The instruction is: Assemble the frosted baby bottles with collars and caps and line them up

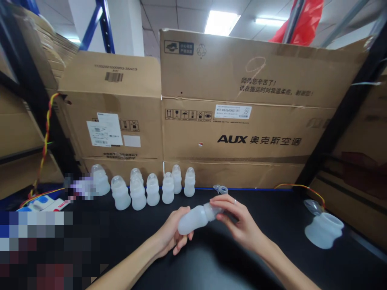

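Observation:
A frosted white baby bottle (193, 220) lies tilted between my two hands, its capped end toward the right. My left hand (173, 233) is closed around the body near its base. With fingers and thumb, my right hand (238, 219) grips the transparent cap (211, 212) at the other end, hiding the tip. Behind my right hand are a small transparent cap and ring (223, 189). At the right stands a wide-mouthed frosted bottle (324, 231) without a cap, and a transparent cap (313, 206) lies just behind it.
Several capped frosted bottles (152, 190) stand along the back of the black table (145, 266). Cardboard panels (263, 121) wall off the back. Red and yellow wires (45, 141) hang at the left. The lower left is pixelated.

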Demonstrator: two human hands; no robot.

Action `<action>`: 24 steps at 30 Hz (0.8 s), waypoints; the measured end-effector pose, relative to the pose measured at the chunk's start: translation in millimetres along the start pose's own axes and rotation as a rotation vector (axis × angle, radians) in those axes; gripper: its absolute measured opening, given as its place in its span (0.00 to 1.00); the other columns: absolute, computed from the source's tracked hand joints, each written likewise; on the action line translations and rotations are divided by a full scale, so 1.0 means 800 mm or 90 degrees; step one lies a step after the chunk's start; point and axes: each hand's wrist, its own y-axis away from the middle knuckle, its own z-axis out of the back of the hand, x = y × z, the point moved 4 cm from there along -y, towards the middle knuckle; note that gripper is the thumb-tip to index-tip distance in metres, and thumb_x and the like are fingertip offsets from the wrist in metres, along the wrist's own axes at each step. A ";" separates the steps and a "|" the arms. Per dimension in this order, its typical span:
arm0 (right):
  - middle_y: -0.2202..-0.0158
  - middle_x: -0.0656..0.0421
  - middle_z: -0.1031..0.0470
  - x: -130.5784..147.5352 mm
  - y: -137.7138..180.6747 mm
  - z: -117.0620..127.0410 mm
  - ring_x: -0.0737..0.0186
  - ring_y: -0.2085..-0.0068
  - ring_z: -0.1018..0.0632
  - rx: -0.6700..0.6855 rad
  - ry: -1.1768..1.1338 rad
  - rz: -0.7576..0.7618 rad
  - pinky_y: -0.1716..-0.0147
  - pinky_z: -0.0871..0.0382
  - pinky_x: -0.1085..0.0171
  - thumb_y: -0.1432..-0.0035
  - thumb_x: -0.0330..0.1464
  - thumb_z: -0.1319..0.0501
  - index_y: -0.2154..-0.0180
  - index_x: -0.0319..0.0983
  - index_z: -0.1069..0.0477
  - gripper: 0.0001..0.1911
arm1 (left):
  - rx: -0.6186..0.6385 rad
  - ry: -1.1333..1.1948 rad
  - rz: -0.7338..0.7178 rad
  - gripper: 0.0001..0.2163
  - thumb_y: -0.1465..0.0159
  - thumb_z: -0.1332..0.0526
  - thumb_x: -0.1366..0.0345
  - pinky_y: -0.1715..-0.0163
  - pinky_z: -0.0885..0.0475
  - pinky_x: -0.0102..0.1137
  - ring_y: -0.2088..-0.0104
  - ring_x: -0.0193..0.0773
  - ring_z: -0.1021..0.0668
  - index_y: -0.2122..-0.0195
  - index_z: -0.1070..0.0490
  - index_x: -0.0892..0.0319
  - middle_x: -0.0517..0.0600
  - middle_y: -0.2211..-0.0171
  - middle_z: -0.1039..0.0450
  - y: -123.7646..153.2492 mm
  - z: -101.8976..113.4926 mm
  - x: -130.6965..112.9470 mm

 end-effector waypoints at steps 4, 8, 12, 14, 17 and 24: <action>0.51 0.51 0.24 0.000 0.000 0.000 0.55 0.53 0.21 -0.007 -0.007 -0.029 0.56 0.24 0.60 0.31 0.35 0.39 0.48 0.45 0.23 0.12 | 0.012 0.011 0.009 0.27 0.35 0.47 0.37 0.96 0.43 0.21 0.92 0.25 0.38 0.68 0.31 0.60 0.44 0.81 0.29 0.005 -0.007 -0.001; 0.57 0.53 0.26 -0.016 0.003 -0.004 0.60 0.65 0.22 -0.040 -0.037 -0.106 0.68 0.24 0.64 0.31 0.41 0.40 0.50 0.42 0.23 0.14 | -0.040 -0.138 -0.154 0.22 0.34 0.41 0.43 0.92 0.38 0.21 0.88 0.26 0.35 0.60 0.28 0.60 0.43 0.78 0.28 0.009 -0.011 -0.003; 0.71 0.60 0.29 -0.038 0.010 -0.014 0.67 0.79 0.29 -0.068 -0.059 -0.228 0.79 0.34 0.67 0.33 0.48 0.40 0.63 0.39 0.26 0.19 | -0.120 -0.430 -0.362 0.15 0.36 0.34 0.56 0.71 0.21 0.30 0.72 0.36 0.20 0.51 0.24 0.56 0.49 0.65 0.20 0.023 -0.012 -0.016; 0.78 0.65 0.36 -0.043 0.013 -0.019 0.68 0.80 0.35 -0.093 -0.027 -0.267 0.80 0.41 0.68 0.32 0.50 0.43 0.71 0.40 0.33 0.22 | -0.133 -0.542 -0.455 0.17 0.38 0.32 0.59 0.56 0.20 0.36 0.60 0.43 0.18 0.47 0.24 0.54 0.52 0.56 0.19 0.028 -0.013 -0.021; 0.80 0.66 0.40 -0.038 0.016 -0.030 0.67 0.76 0.37 -0.142 0.009 -0.292 0.77 0.44 0.67 0.32 0.51 0.44 0.75 0.41 0.40 0.25 | -0.124 -0.623 -0.504 0.21 0.38 0.32 0.63 0.48 0.22 0.41 0.52 0.49 0.18 0.43 0.26 0.52 0.53 0.51 0.19 0.026 -0.011 -0.020; 0.60 0.57 0.23 0.002 0.020 -0.073 0.60 0.65 0.23 -0.040 -0.111 -0.151 0.66 0.29 0.65 0.33 0.46 0.38 0.39 0.42 0.39 0.27 | -0.202 -0.511 -0.391 0.14 0.37 0.36 0.66 0.52 0.21 0.39 0.55 0.47 0.16 0.50 0.25 0.53 0.52 0.55 0.16 0.008 0.001 -0.015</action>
